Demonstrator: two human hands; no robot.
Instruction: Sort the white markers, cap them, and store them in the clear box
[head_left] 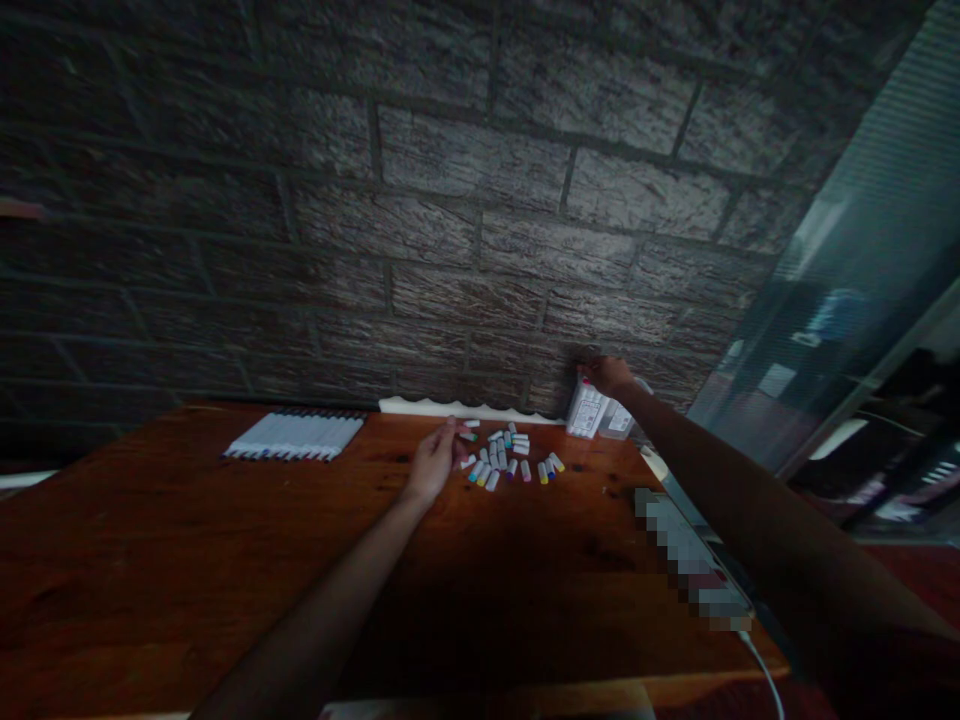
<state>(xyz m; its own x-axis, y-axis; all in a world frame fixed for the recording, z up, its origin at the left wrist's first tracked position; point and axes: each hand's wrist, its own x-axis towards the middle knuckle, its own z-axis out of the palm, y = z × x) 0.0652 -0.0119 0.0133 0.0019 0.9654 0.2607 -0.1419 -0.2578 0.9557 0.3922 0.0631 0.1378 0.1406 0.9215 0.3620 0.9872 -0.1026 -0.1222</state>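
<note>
My left hand (435,462) reaches across the wooden table (187,560) to a scatter of several small marker caps (506,458). Its fingers close on one cap at the left edge of the pile. My right hand (609,374) stretches to the far right corner by the brick wall. It grips the top of a white marker box (589,412) that stands upright there, with something small and pink at the fingertips. A row of several white capless markers (296,437) lies side by side at the far left of the table.
A dark brick wall (465,200) rises right behind the table. A white wavy strip (465,409) runs along the table's back edge. A white power strip with a cable (694,555) lies along the right edge. Glass panels (862,300) stand at the right.
</note>
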